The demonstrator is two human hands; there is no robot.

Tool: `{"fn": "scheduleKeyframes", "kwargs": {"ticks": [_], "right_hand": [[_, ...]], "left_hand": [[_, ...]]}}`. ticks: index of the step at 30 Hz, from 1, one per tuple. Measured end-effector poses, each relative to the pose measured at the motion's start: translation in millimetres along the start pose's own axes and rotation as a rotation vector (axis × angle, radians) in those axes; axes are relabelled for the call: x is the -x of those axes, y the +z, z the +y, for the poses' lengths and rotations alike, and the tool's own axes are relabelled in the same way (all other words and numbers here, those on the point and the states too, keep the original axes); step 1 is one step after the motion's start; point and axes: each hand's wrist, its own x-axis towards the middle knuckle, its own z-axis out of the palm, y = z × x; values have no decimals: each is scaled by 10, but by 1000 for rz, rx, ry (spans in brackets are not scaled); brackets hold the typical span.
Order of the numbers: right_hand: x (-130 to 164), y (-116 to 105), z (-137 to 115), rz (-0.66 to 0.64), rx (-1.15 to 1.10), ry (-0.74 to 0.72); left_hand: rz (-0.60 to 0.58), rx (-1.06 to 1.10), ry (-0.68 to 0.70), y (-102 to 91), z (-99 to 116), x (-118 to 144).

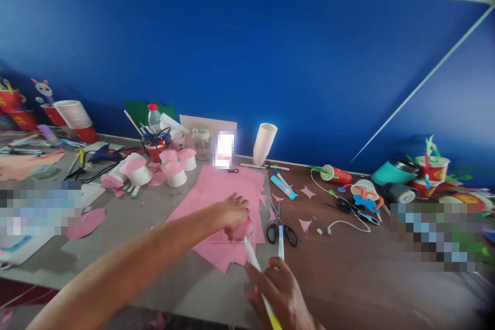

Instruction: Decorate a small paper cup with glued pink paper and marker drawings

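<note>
My left hand [233,213] presses down on a round cup-like object [247,228], holding it on the pink paper sheet [228,188]. My right hand [279,289] grips a white pen with a yellow end [258,270], its tip touching the paper at the round object's rim. A second white marker [280,241] lies right beside that hand. Black-handled scissors [281,227] lie just right of the pink sheet.
Pink-topped white cup mushrooms [175,168], a glue gun [101,153], a stack of red cups [75,116], a tall stack of white cups [264,143], a blue glue stick [283,187], pink scraps and decorated cups [431,170] crowd the table below a blue wall.
</note>
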Motion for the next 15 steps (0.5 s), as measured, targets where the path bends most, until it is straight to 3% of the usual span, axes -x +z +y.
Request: {"fn": "scheduleKeyframes", "kwargs": {"ticks": [4, 6, 8, 15], "right_hand": [[86, -35, 294, 106, 82, 207], [98, 41, 445, 83, 106, 333], [114, 142, 559, 56, 131, 356], [219, 264, 625, -250, 121, 368]], "left_hand": [[4, 48, 14, 20, -30, 9], [27, 80, 8, 38, -51, 15], [44, 89, 1, 64, -76, 25], [73, 78, -27, 137, -164, 93]]}}
